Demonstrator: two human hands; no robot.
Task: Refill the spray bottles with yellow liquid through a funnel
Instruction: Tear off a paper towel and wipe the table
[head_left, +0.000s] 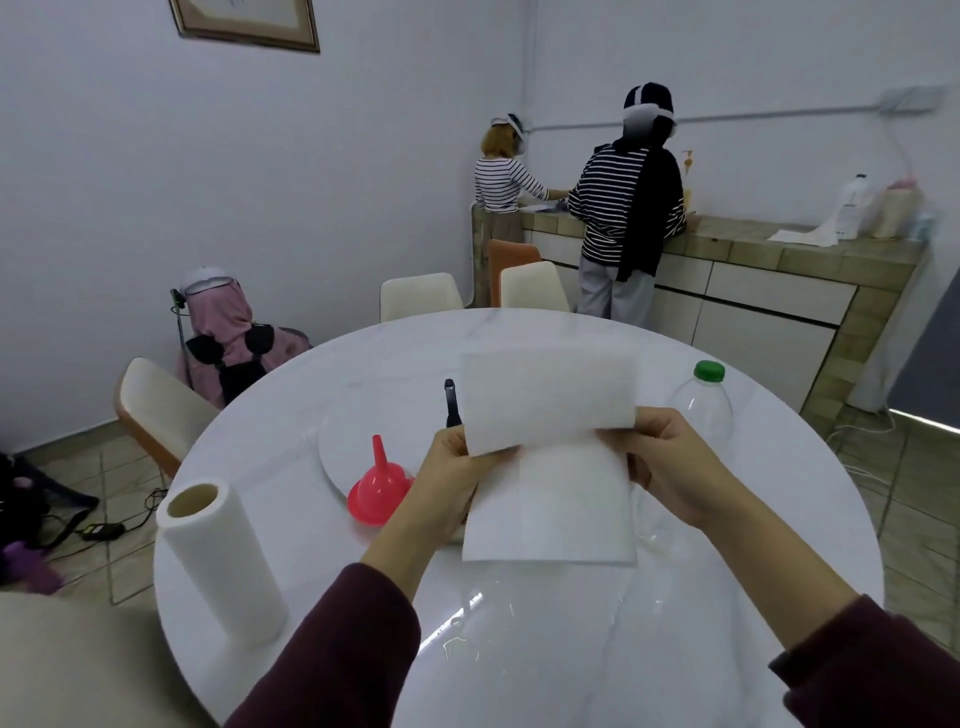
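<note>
Two hands hold up a white paper towel sheet (549, 457) above the round white counter (519, 649). The left hand (451, 486) pinches the sheet's left edge, so its grip is tight on the paper. The right hand (670, 462) pinches the right edge in the same way. The sheet is folded over at the hands: one part stands up and one part hangs down.

A pink funnel (381, 488) sits upside down on the counter, just beside the left hand, with its thin tube pointing up. It lies on the edge of a flat round white plate (353, 441). A black spray top (452, 405) peeks out just behind the left hand; its bottle is hidden by the hand and the paper.

A clear bottle with a green cap (704, 400) stands on the counter, past the right hand. It looks empty. A roll of paper towel (221, 561) stands near the left rim of the counter.

Chairs stand around the far side. Three people are farther back in the room.
</note>
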